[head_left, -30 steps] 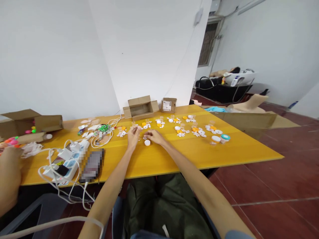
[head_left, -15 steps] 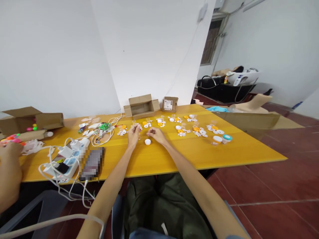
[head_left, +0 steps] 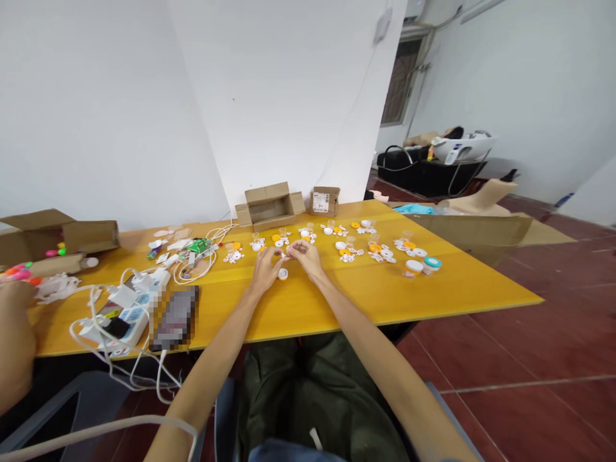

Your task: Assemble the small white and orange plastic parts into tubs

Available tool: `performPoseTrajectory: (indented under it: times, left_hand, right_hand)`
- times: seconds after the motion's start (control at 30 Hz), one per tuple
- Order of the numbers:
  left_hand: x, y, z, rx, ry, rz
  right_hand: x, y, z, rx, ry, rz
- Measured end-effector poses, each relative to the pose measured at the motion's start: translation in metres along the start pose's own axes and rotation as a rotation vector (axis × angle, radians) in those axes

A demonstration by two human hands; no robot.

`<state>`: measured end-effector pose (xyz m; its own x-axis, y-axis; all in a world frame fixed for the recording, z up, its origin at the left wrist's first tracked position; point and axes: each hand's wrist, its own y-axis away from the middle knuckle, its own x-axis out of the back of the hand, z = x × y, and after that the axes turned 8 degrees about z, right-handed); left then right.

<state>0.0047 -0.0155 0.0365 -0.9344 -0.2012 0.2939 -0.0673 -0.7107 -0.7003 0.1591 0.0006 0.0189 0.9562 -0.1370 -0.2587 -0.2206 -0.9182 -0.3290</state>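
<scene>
My left hand (head_left: 266, 269) and my right hand (head_left: 307, 258) meet above the table, fingertips nearly touching. Both are closed in a pinch on small white plastic pieces (head_left: 285, 253), too small for me to tell their exact shape. Just below the fingers a small round white cup-like part (head_left: 283, 274) stands on the yellow table (head_left: 308, 308). Behind my hands lie groups of white and orange plastic discs (head_left: 278, 239), small white rings and clear cups. One such group of small white parts (head_left: 234, 255) sits left of my left hand.
Two lidded jars, one white-topped (head_left: 414, 266) and one teal-topped (head_left: 432, 264), stand at the right. A phone (head_left: 176, 317), a power strip (head_left: 139, 314) with tangled cables and a green circuit board (head_left: 198, 246) lie left. Cardboard boxes (head_left: 272, 208) line the wall. Another person's arm (head_left: 17, 346) reaches in.
My hands have come together: the left moved right and slightly down, the right moved up to meet it. The view has shifted slightly.
</scene>
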Motion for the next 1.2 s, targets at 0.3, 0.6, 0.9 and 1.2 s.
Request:
performPoseTrajectory:
  times: [0.3, 0.6, 0.9, 1.2]
  left_hand:
    - [0.0008, -0.0006, -0.0029, -0.041, -0.031, -0.028]
    - [0.0005, -0.0007, -0.0022, -0.099, -0.052, -0.025]
    - [-0.0001, -0.0028, -0.0093, -0.004, -0.086, 0.058]
    - [0.0008, -0.0064, -0.0048, 0.155, 0.013, 0.124]
  right_hand:
    - [-0.0031, 0.0025, -0.0053, 0.032, 0.014, -0.001]
    - [-0.0018, 0.0009, -0.0076, 0.085, 0.033, 0.031]
    - [-0.0038, 0.0048, -0.0072, -0.046, -0.071, -0.047]
    - [-0.0048, 0.0069, -0.0081, -0.100, -0.109, -0.097]
